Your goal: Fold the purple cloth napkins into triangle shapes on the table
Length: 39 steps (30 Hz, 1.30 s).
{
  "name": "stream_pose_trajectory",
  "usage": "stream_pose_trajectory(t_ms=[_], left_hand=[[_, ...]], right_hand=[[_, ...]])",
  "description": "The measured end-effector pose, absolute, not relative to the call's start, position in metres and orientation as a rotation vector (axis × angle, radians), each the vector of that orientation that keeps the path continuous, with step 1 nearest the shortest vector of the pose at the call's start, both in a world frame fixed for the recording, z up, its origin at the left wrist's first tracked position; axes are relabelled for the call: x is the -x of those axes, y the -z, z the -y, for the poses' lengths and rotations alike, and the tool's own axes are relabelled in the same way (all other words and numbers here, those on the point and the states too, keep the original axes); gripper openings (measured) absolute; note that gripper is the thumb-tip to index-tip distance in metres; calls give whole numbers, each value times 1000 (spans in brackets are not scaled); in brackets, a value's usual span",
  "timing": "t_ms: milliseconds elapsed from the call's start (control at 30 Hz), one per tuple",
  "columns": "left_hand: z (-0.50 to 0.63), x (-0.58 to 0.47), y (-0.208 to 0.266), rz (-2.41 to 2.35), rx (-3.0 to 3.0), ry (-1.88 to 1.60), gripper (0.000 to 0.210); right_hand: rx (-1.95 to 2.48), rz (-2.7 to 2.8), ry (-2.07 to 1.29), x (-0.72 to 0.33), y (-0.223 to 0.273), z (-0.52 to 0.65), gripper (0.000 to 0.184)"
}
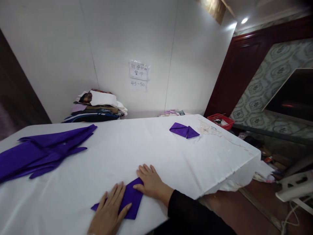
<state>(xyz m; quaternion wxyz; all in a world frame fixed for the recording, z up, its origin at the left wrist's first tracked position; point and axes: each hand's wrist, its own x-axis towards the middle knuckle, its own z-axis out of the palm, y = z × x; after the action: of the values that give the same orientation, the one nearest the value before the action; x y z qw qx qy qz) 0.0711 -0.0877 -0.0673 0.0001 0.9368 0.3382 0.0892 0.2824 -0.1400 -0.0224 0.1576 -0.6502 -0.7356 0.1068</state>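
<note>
A folded purple napkin lies near the front edge of the white-covered table. My left hand rests flat on its left part, fingers stretched out and thumb apart. At the napkin's upper right corner, my right hand lies flat with its thumb on the cloth and the other fingers reaching past the edge. Parts of the napkin are covered by both hands. Farther back on the right sits another purple napkin, folded into a pointed shape. Loose purple cloth lies rumpled on the left.
Behind the table's far edge a stack of clothes stands against the white wall, under a handwritten paper sign. A red basket is beyond the far right corner. A white plastic stool or chair stands on the floor at right.
</note>
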Motion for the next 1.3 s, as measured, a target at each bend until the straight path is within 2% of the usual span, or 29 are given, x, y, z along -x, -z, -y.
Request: stream_pose_trajectory(t_ms=[100, 200, 267, 367, 500, 700, 833, 1033, 1200, 1300], left_hand=[[85, -53, 71, -1107, -2940, -258, 62], [83, -27, 70, -1091, -2976, -242, 46], [80, -9, 67, -1125, -2999, -230, 42], [73, 10, 63, -1272, -2967, -213, 48], [68, -5, 59, -1418, -2887, -271, 44], [90, -61, 62, -1099, -2946, -303, 65], [93, -51, 70, -1038, -2990, -311, 66], [82, -5, 74, -1061, -2987, -186, 41], [81, 6, 53, -1291, -2887, -99, 50], [88, -5, 39, -1544, -2734, -143, 45]], right_hand=[[1866, 2107, -302, -282, 22, 141, 66], [1873, 2114, -321, -283, 22, 141, 66], [1875, 2113, -338, -283, 22, 141, 67], [1871, 2104, -357, -283, 21, 141, 67], [1866, 2102, -377, -282, 18, 141, 67], [1875, 2101, -344, -282, 15, 142, 67], [1894, 2132, -302, -282, 14, 143, 66], [1883, 2113, -313, -282, 18, 143, 64], [1923, 2127, -338, -283, 22, 140, 66], [1963, 2124, -365, -284, 25, 140, 66]])
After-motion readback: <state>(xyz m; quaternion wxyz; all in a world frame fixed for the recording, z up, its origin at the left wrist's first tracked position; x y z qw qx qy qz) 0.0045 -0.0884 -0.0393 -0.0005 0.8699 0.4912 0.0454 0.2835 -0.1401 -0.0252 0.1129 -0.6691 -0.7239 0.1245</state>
